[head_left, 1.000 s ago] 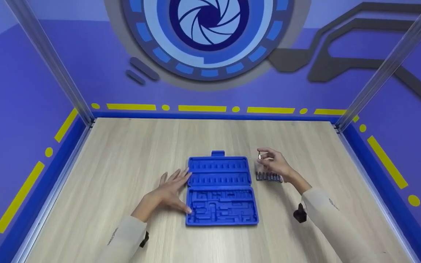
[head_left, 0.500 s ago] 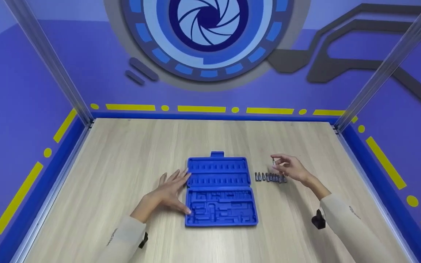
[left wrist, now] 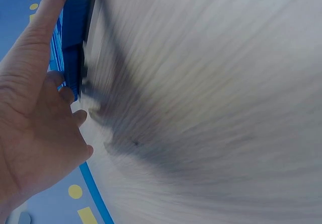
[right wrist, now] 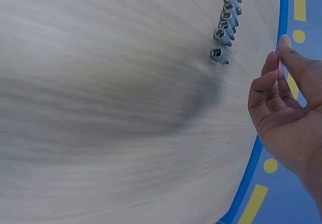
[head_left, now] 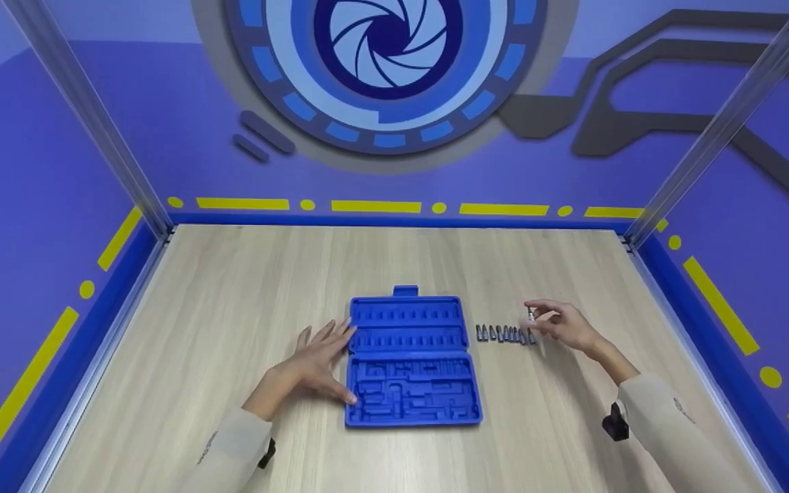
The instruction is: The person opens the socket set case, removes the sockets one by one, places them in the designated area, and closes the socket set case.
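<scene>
An open blue plastic case (head_left: pixel 411 352) with empty moulded slots lies flat on the table. My left hand (head_left: pixel 309 370) rests along its left side, fingers spread at the lid half and thumb on the lower half's edge. In the left wrist view the thumb (left wrist: pixel 37 38) lies against the case wall (left wrist: pixel 75 15). To the case's right, my right hand (head_left: pixel 567 329) pinches a small metal bit socket (head_left: pixel 531 314) upright between thumb and fingertips. Below it stands a row of similar bit sockets (head_left: pixel 492 333); the right wrist view shows their hollow ends (right wrist: pixel 218 54), the nearest one slightly apart.
A light wooden table (head_left: pixel 244 274) carries everything. Blue printed walls (head_left: pixel 367 185) with yellow marks enclose its back and sides, with metal posts (head_left: pixel 127 157) at the rear corners. The case's latch tab (head_left: pixel 405 291) points toward the back.
My right hand has moved right and a little nearer, from above the row's middle to its right end, with the bit socket still pinched. The left hand has stayed on the case.
</scene>
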`<action>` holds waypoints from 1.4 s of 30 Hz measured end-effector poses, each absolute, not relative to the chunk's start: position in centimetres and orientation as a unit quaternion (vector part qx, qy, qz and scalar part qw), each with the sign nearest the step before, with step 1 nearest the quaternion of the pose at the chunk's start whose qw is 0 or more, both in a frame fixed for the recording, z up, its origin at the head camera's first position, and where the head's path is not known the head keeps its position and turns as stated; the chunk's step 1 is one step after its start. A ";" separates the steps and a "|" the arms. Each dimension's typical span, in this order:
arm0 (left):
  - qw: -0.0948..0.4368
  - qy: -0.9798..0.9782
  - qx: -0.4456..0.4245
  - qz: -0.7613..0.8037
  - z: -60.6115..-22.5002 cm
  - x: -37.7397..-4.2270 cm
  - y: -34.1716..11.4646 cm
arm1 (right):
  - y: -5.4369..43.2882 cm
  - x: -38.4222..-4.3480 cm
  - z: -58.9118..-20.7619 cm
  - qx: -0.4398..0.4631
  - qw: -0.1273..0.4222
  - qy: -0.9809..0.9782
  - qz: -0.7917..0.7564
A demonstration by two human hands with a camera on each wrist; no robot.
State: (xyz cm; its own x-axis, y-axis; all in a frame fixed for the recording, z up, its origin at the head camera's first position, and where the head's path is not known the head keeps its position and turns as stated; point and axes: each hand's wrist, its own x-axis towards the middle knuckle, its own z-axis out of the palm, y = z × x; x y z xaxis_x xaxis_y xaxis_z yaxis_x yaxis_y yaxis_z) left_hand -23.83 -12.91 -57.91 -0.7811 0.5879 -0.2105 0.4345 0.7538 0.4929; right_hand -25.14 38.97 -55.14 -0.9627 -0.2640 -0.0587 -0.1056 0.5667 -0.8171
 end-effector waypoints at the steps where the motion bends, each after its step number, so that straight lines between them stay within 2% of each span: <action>1: 0.181 0.919 0.278 0.214 -57.9 -23.8 -12.9 | 39.1 -25.1 -55.2 -0.105 0.087 0.883 -0.450; 16: 0.181 0.920 0.277 0.211 -57.7 -23.8 -12.9 | 40.2 -24.0 -57.1 -0.093 0.093 0.889 -0.438; 28: 0.182 0.920 0.274 0.213 -57.8 -23.8 -12.8 | 40.7 -23.6 -58.6 -0.097 0.073 0.915 -0.384; 42: 0.183 0.918 0.277 0.216 -57.9 -23.9 -12.9 | 40.5 -23.5 -58.8 -0.100 0.070 0.927 -0.355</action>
State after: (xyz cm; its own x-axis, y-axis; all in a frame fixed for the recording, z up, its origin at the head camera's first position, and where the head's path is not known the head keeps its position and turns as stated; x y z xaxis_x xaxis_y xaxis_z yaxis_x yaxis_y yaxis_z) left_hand -23.89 -12.90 -57.93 -0.7794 0.5879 -0.2167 0.4301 0.7535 0.4973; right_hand -23.54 40.45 -58.82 -0.9702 -0.2353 -0.0578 -0.1365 0.7279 -0.6719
